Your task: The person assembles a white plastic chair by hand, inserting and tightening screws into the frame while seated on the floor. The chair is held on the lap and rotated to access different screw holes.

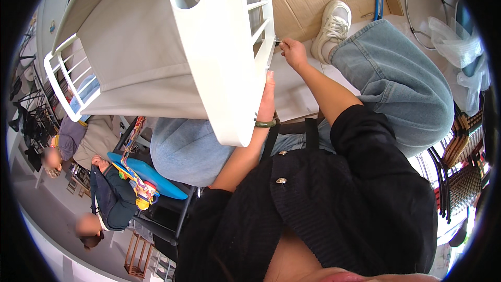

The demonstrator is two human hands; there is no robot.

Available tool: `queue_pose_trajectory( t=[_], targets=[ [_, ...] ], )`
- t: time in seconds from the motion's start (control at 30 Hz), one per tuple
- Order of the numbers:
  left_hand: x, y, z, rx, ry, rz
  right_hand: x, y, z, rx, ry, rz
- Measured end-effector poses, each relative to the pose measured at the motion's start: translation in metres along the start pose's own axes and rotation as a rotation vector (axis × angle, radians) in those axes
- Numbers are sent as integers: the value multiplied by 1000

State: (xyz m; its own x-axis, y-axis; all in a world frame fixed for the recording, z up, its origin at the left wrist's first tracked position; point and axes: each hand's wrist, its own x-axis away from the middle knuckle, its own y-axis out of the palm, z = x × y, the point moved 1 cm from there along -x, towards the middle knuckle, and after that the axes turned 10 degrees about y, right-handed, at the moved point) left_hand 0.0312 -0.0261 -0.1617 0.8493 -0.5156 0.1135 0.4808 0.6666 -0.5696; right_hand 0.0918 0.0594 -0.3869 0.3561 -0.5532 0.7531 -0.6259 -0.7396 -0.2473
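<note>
A white frame [219, 47] with a beige fabric seat [141, 43] and barred sides, apparently a chair, leans across my lap, tilted. My left hand [267, 100] grips the lower edge of its nearer side panel, the fingers partly hidden behind it. A green bangle [265, 124] circles that wrist. My right hand [293, 51] pinches a small dark tool [278, 42] whose tip meets the frame's edge below the bars; its exact kind is too small to tell. Screw heads show along the same edge.
Cardboard [297, 4] lies on the floor by my shoe [336, 23]. Blue-handled pliers [378, 6], a wire hoop [409, 11] and bubble wrap [458, 43] are at upper right. Stacked woven chairs [464, 180] stand right. Two people sit left, near a blue board [152, 178].
</note>
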Motion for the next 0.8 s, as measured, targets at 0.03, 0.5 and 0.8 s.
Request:
queue_pose_trajectory(
  t=[0.03, 0.5, 0.8],
  targets=[
    [0, 0, 0, -1, 0, 0, -1, -1, -1, 9, 12, -22],
    [-2, -2, 4, -38, -24, -14, -10, -10, -16, -122, 260, -224],
    [-5, 2, 5, -89, 25, 17, -17, -21, -41, -362, 632, -316]
  ],
)
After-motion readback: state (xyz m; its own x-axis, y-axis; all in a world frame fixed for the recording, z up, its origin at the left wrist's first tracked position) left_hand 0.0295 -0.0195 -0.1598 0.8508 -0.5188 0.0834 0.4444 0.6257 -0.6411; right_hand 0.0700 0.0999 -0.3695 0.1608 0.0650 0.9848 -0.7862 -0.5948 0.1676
